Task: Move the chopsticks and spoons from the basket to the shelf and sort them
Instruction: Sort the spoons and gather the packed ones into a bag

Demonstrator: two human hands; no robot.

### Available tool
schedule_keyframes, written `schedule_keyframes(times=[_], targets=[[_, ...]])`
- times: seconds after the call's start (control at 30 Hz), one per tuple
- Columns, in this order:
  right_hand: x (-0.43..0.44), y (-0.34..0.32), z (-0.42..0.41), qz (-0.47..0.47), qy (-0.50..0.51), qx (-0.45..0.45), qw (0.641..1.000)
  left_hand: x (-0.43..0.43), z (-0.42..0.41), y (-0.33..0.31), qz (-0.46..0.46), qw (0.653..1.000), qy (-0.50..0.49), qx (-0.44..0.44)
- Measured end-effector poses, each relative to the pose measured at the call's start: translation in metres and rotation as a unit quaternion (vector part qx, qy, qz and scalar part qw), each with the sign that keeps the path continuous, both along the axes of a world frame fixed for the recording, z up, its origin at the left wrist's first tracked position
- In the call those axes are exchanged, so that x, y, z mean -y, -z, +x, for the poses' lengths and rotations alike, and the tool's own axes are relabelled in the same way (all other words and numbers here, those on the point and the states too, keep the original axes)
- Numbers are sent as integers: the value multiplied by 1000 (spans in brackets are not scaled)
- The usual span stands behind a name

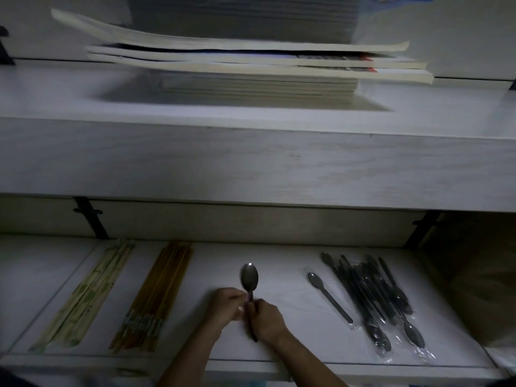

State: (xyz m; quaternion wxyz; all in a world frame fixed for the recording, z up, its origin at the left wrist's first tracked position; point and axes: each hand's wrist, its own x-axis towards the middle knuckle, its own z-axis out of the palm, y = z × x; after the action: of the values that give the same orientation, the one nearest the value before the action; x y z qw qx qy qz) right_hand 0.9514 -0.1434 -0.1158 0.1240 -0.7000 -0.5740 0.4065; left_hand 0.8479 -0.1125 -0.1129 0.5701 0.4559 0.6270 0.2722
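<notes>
- In the lower middle of the frame, a metal spoon (249, 277) lay on the lower shelf (282, 258), bowl toward the top and handle toward the bottom edge.
- The right hand (267, 319) gripped the handle with its fingers curled round it.
- The left hand (226, 306) met it from the left, its curled fingers pinching the handle just below the bowl.
- At lower left lay a row of paper-sleeved chopsticks (92, 294). Just right of them lay a bundle of brown chopsticks (156, 294), both sets slanting up to the right.
- At lower right lay a single wrapped spoon (330, 298), with a pile of wrapped spoons (374, 300) just beside it in clear plastic.
- Across the top, the upper shelf (251, 163) bore a blurred stack of books (251, 65).
- A black bracket (90, 219) stood under the upper shelf at left.
</notes>
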Motion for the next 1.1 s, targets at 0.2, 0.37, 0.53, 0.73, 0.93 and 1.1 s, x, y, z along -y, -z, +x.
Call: schedule_keyframes(times=[0.2, 0.37, 0.53, 0.73, 0.93, 1.1], targets=[[-15, -2, -5, -7, -61, 75, 995, 5, -3, 3, 31, 999, 18, 11], [-18, -5, -9, -7, -90, 145, 985, 2, -2, 6, 50, 998, 29, -7], [-19, -14, -9, 5, -130, 240, 962, 0, -2, 13, 69, 996, 39, -39], [-19, -12, -11, 30, -182, 333, 925, -3, 1, 17, 111, 988, 57, -91], [-12, -18, 13, 67, -133, 277, 949, -2, 6, 7, 125, 978, 70, -152], [0, -20, 95, 141, 79, 246, 956, -5, 9, -7, 174, 968, 8, -182]])
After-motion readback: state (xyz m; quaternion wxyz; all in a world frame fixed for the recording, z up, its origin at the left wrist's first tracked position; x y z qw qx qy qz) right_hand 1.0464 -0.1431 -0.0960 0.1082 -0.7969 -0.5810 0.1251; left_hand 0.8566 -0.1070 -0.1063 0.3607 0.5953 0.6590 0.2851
